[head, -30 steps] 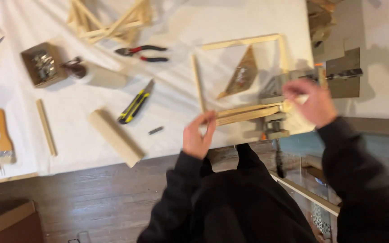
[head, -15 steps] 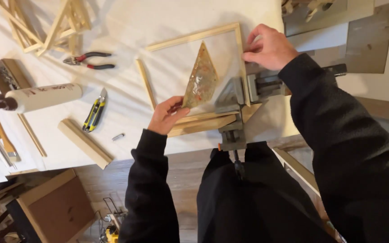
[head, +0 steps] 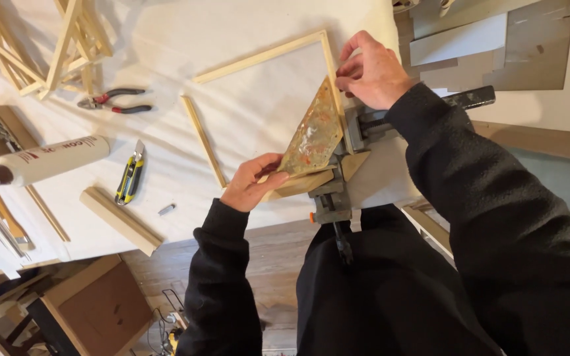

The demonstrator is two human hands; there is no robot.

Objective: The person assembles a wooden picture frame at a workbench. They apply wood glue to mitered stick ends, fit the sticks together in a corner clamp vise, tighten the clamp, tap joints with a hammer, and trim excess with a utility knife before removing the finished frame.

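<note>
This is a small woodworking or frame-making workshop, likely set up at home. The counter (head: 245, 39) is covered with a white sheet and strewn with thin wooden strips (head: 203, 140), a stack of assembled wooden frames (head: 47, 39), red-handled pliers (head: 115, 101), a yellow utility knife (head: 130, 177), a glue tube (head: 47, 160) and a wooden block (head: 120, 220). A metal corner clamp (head: 348, 155) sits at the counter's edge. Below, a wood plank floor (head: 272, 264) carries a cardboard box (head: 97, 310) and offcuts.

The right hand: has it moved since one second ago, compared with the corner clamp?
Yes. The right hand went from the clamp's handle side to the wooden strip beyond the corner clamp, farther from the body.
</note>
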